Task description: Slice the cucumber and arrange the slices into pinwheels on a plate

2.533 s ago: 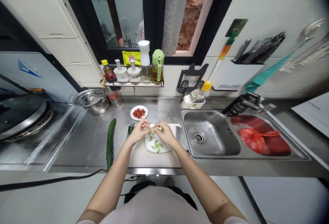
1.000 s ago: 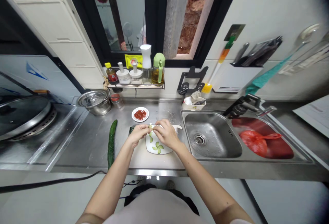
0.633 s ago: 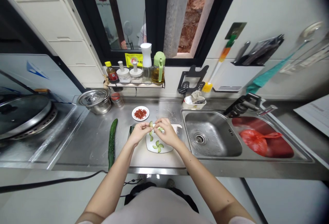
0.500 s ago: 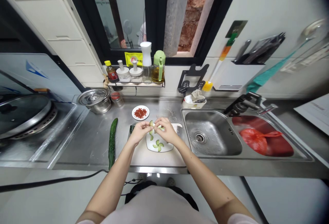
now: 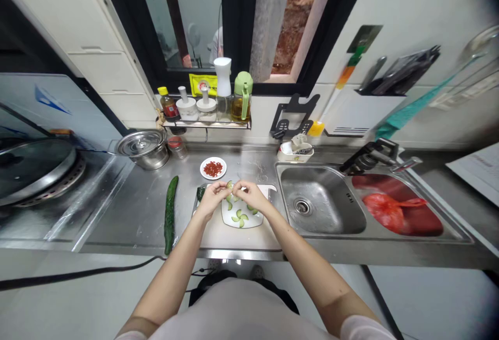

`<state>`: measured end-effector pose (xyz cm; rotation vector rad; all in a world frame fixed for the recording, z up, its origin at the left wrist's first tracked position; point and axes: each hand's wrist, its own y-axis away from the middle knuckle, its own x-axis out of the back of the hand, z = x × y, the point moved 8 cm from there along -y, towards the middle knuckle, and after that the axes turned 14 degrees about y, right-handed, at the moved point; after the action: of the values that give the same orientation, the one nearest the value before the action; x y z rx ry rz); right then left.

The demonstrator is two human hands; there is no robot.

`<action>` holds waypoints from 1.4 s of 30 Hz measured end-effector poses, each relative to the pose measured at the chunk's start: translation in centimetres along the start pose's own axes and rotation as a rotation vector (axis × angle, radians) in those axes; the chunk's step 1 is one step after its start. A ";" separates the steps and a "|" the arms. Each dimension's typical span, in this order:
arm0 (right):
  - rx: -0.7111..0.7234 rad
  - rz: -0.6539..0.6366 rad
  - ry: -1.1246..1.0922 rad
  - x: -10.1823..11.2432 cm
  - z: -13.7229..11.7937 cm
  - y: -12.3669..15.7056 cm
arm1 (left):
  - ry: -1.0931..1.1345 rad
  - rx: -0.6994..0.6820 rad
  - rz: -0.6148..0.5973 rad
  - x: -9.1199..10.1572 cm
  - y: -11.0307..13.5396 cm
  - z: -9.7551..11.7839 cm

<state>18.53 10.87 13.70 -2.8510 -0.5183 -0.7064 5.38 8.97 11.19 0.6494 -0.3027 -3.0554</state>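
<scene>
My left hand (image 5: pixel 214 198) and my right hand (image 5: pixel 250 196) meet over the far edge of a white plate (image 5: pixel 251 220), fingertips pinched close together. A thin green cucumber slice (image 5: pixel 229 184) shows at the left fingertips. What my right fingers pinch is too small to make out. Several pale cucumber slices lie on the plate, some fanned like petals (image 5: pixel 239 219) near its front edge. The plate stands on a light cutting board (image 5: pixel 218 238). Partly hidden behind my left hand is a dark green cucumber piece (image 5: pixel 200 193). A white handle (image 5: pixel 268 188) sticks out beyond my right hand.
A whole cucumber (image 5: pixel 170 215) lies left of the board. Behind my hands stands a small dish of red chopped pieces (image 5: pixel 213 168). The sink (image 5: pixel 323 199) is at right, a lidded pot (image 5: pixel 144 148) at back left, and a condiment rack (image 5: pixel 206 124) above.
My right hand has shifted slightly left, closer to the left fingertips. More cucumber slices on the plate's right side now show. The view has tilted slightly.
</scene>
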 end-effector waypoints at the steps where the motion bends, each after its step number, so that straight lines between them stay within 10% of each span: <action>1: -0.021 -0.023 -0.015 -0.2 0.3 -0.1 | 0.024 0.016 0.012 0.1 0.0 -0.3; 14: -0.285 -0.191 -0.187 -2.9 5.1 -0.8 | 0.073 -0.046 0.045 1.8 -1.1 -3.2; 28: -0.105 -0.275 0.537 -4.7 8.4 -2.6 | -0.604 -0.072 0.147 5.9 -3.2 -7.6; 42: -0.146 -0.400 0.900 -7.0 10.4 -2.5 | -1.124 0.035 0.101 5.0 -3.7 -9.1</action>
<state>16.22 13.63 1.39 -2.1784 -0.8748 -1.9879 4.62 10.67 0.30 -1.0993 -0.3426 -2.9374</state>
